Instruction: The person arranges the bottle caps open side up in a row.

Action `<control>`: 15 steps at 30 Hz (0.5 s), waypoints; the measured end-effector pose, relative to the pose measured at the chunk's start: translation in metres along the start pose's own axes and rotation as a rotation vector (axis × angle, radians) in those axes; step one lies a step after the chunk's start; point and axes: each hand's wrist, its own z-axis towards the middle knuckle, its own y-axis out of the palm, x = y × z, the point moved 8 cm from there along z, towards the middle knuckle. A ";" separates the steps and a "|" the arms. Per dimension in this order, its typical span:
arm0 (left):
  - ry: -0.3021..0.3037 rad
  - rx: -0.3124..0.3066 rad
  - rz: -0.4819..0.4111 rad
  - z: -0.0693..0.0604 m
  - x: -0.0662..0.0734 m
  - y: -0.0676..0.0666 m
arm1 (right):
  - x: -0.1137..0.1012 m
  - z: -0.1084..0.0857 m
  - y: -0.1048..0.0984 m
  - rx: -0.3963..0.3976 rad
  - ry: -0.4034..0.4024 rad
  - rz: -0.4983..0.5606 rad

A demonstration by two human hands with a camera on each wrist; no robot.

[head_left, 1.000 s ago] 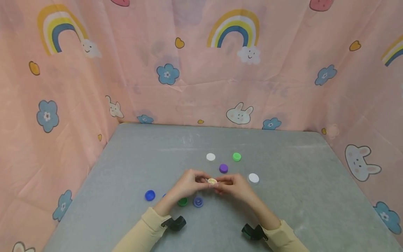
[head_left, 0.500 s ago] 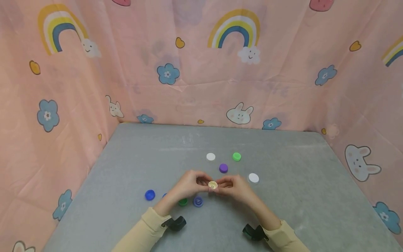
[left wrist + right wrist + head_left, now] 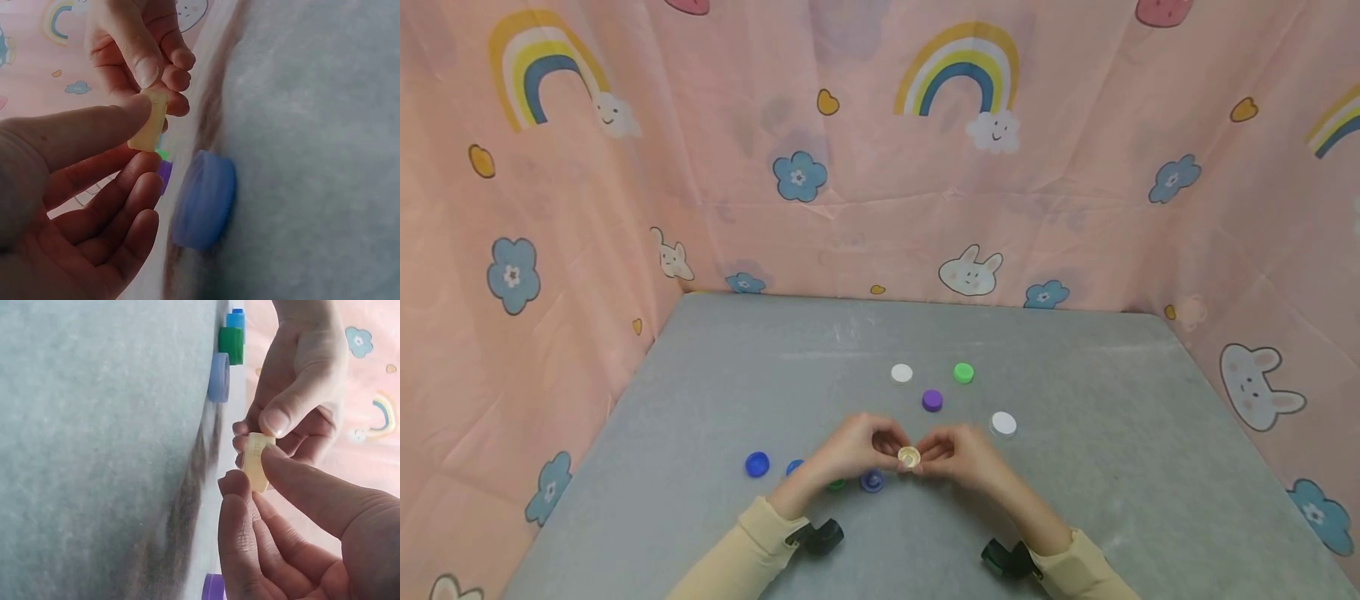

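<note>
A small pale-yellow cap [image 3: 909, 457] is held above the table between both hands, its hollow side facing the head camera. My left hand [image 3: 854, 448] pinches its left edge with thumb and fingers, and my right hand [image 3: 961, 456] pinches its right edge. In the left wrist view the yellow cap [image 3: 150, 122] stands on edge under the left thumb, the right thumb tip beside it. The right wrist view has the cap [image 3: 255, 462] between both thumbs and fingers. Just below the left hand lies a pale blue cap [image 3: 872, 481]; a green cap [image 3: 836, 483] is partly hidden by the left wrist.
Blue caps [image 3: 757, 464] lie at the left on the grey table [image 3: 1112, 433]. Beyond the hands are a white cap [image 3: 902, 373], a light green cap [image 3: 963, 372], a purple cap [image 3: 932, 401] and another white cap [image 3: 1003, 424]. Pink patterned cloth [image 3: 865, 242] surrounds the table.
Both hands have moved a little nearer to the body with the yellow cap, which has tilted so its hollow side shows more. More of the blue cap beside the left forearm is visible.
</note>
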 end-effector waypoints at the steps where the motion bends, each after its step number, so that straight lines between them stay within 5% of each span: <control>1: 0.000 -0.003 0.003 0.000 0.000 0.001 | 0.000 -0.001 0.001 -0.003 0.006 0.000; 15: -0.014 -0.060 0.063 -0.002 -0.005 0.010 | 0.002 -0.004 0.009 -0.034 0.020 -0.032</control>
